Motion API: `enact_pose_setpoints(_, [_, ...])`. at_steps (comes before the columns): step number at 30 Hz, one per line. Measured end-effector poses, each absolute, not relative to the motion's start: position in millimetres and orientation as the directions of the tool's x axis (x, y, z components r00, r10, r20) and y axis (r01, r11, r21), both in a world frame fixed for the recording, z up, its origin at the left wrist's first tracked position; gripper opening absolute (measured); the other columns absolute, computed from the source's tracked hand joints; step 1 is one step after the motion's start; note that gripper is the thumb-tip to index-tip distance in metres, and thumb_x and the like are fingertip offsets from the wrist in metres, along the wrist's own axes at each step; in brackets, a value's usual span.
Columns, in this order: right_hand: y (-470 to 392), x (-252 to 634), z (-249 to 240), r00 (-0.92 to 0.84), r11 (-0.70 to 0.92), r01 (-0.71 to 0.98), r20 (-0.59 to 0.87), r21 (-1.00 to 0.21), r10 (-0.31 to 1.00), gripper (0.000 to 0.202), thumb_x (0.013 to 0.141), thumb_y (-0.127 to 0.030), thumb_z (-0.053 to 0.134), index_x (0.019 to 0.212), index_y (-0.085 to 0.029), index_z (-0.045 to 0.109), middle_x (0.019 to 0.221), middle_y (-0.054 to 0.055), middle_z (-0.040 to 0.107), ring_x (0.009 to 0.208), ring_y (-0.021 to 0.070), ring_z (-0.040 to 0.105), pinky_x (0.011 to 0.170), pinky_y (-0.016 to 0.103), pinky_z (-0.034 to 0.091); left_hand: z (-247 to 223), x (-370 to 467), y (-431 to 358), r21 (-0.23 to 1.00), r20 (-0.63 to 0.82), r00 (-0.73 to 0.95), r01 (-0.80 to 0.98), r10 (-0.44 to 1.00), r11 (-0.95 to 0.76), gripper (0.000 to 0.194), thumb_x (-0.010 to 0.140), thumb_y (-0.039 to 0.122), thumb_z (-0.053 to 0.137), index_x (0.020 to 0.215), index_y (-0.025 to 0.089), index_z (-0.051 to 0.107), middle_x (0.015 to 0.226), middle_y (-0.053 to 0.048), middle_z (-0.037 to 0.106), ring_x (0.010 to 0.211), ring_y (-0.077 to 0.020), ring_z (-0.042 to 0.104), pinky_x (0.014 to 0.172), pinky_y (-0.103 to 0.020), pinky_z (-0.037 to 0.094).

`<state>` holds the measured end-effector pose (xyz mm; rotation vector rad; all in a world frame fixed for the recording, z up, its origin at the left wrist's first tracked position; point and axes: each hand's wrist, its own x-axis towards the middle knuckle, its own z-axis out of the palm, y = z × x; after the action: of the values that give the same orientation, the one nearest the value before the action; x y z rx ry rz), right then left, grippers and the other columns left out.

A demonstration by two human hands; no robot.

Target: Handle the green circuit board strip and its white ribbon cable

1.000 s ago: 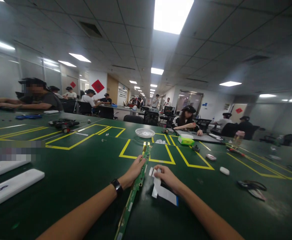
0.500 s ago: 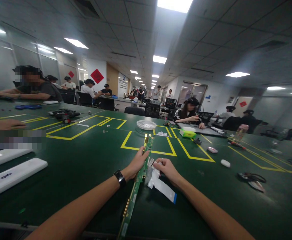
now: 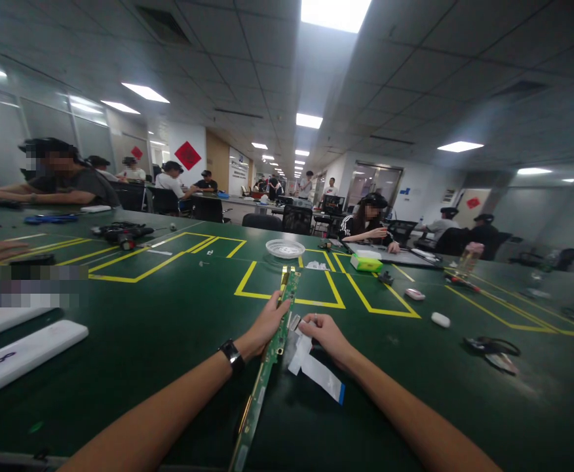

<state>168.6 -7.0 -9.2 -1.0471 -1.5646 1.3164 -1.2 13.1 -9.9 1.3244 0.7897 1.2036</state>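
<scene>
A long, narrow green circuit board slants from the bottom edge up to the middle of the view. My left hand, below a dark wristband, is wrapped round its upper part, with the thumb on the board's face. Just right of the board, my right hand pinches one end of a white flat ribbon cable. The cable is folded and hangs down to the right, ending in a blue tip. Its upper connector end lies close beside the board; whether they touch cannot be made out.
Beyond the board are a white round basket and a green box. White long cases lie at left, a power drill farther back. A white oval case and a cable bundle are at right. People sit around the table.
The whole view has shifted slightly. Both hands keep their holds on the board and the cable, with little movement between them.
</scene>
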Motion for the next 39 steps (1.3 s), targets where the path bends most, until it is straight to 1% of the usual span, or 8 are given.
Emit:
enact_pose_setpoints(9, [-8.9, 168.1, -9.4, -0.306, 0.110, 0.086, 0.078, -0.990, 0.949, 0.033, 0.071, -0.046, 0.071, 0.070, -0.015, 0.058, 0.053, -0.005, 0.054, 0.045, 0.0071, 0.045, 0.044, 0.019, 0.033, -13.3, -0.3, 13.8, 0.974, 0.189, 0.256, -0.172, 0.948, -0.148, 0.036, 0.088, 0.048, 0.050, 0.112, 0.021, 0.047, 0.073, 0.004, 0.050, 0.057, -0.0090, 0.047, 0.053, -0.018, 0.040])
enact_pose_setpoints(14, [-4.7, 169.3, -13.3, -0.286, 0.143, 0.130, 0.101, -0.981, 0.953, 0.035, 0.070, -0.048, 0.070, 0.071, -0.015, 0.059, 0.053, -0.005, 0.051, 0.046, 0.0075, 0.043, 0.045, 0.019, 0.031, -9.0, -1.4, 8.7, 0.974, 0.227, 0.260, -0.083, 0.939, -0.213, 0.036, 0.088, 0.048, 0.049, 0.112, 0.020, 0.048, 0.075, 0.003, 0.052, 0.059, -0.0092, 0.048, 0.056, -0.018, 0.041])
enact_pose_setpoints(21, [-2.8, 171.8, -14.8, -0.299, 0.215, 0.204, 0.148, -0.955, 0.943, 0.036, 0.070, -0.050, 0.070, 0.066, -0.015, 0.060, 0.055, -0.004, 0.052, 0.050, 0.0086, 0.043, 0.049, 0.021, 0.032, -7.5, -0.3, -0.1, 0.993, 0.116, 0.422, -0.069, 0.899, -0.096, 0.050, 0.089, 0.055, 0.044, 0.126, 0.022, 0.036, 0.067, 0.005, 0.050, 0.048, -0.0085, 0.048, 0.044, -0.018, 0.038])
enact_pose_setpoints(25, [-2.7, 171.9, -17.7, -0.317, 0.242, 0.219, 0.166, -0.945, 0.934, 0.039, 0.071, -0.052, 0.069, 0.065, -0.014, 0.061, 0.055, -0.003, 0.054, 0.052, 0.0090, 0.043, 0.050, 0.021, 0.032, -6.8, -0.8, -2.1, 0.996, 0.087, 0.451, -0.061, 0.888, -0.067, 0.056, 0.088, 0.056, 0.047, 0.130, 0.022, 0.033, 0.065, 0.004, 0.051, 0.046, -0.0088, 0.049, 0.041, -0.018, 0.036])
enact_pose_setpoints(31, [-1.1, 174.4, -19.6, -0.345, 0.323, 0.236, 0.232, -0.916, 0.910, 0.035, 0.077, -0.048, 0.065, 0.073, -0.014, 0.068, 0.064, -0.001, 0.060, 0.058, 0.0114, 0.049, 0.055, 0.022, 0.037, -13.9, -0.2, 1.8, 0.998, 0.059, 0.425, -0.046, 0.903, -0.044, 0.064, 0.087, 0.058, 0.044, 0.139, 0.023, 0.027, 0.063, 0.004, 0.051, 0.044, -0.0103, 0.047, 0.042, -0.020, 0.035])
enact_pose_setpoints(34, [-3.2, 174.1, -16.6, -0.356, 0.324, 0.231, 0.230, -0.918, 0.906, 0.034, 0.078, -0.048, 0.064, 0.074, -0.014, 0.067, 0.063, -0.001, 0.058, 0.058, 0.0111, 0.048, 0.054, 0.021, 0.035, -16.9, -0.4, 5.6, 0.996, 0.083, 0.407, -0.010, 0.910, -0.086, 0.066, 0.087, 0.059, 0.044, 0.140, 0.023, 0.029, 0.075, -0.001, 0.059, 0.055, -0.0143, 0.054, 0.053, -0.026, 0.043])
enact_pose_setpoints(36, [-3.8, 174.0, -15.8, -0.358, 0.311, 0.256, 0.209, -0.915, 0.910, 0.035, 0.078, -0.048, 0.064, 0.074, -0.014, 0.066, 0.061, -0.002, 0.056, 0.056, 0.0106, 0.046, 0.052, 0.021, 0.034, -18.2, -0.6, 9.7, 0.982, 0.164, 0.390, 0.018, 0.906, -0.185, 0.061, 0.088, 0.059, 0.043, 0.136, 0.021, 0.038, 0.096, -0.006, 0.063, 0.080, -0.0193, 0.060, 0.073, -0.030, 0.047])
enact_pose_setpoints(39, [-1.8, 176.0, -16.0, -0.357, 0.331, 0.338, 0.205, -0.881, 0.911, 0.034, 0.080, -0.047, 0.061, 0.073, -0.015, 0.065, 0.061, -0.002, 0.055, 0.056, 0.0108, 0.045, 0.052, 0.021, 0.033, -21.3, -1.9, 19.7, 0.945, 0.253, 0.377, 0.101, 0.891, -0.311, 0.056, 0.090, 0.058, 0.037, 0.130, 0.019, 0.046, 0.123, -0.010, 0.056, 0.115, -0.0236, 0.049, 0.099, -0.035, 0.036])
